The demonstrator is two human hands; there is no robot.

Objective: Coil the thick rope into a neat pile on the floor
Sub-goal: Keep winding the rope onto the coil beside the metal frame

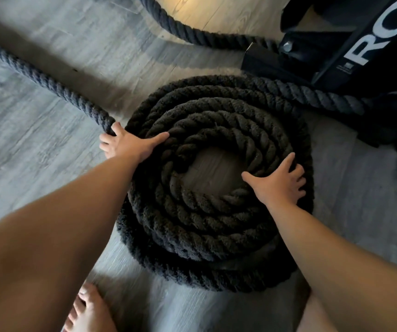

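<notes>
Mostly coiled rope (216, 226), tail (36, 75) running upper-left

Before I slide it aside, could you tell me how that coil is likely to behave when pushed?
Probably heavy: the coil stacks many thick turns. It would likely drag rather than slide, since the twisted strands look rough against the floor. Being rope, pushed from one side it may deform, and the loose length trails from it.
</notes>
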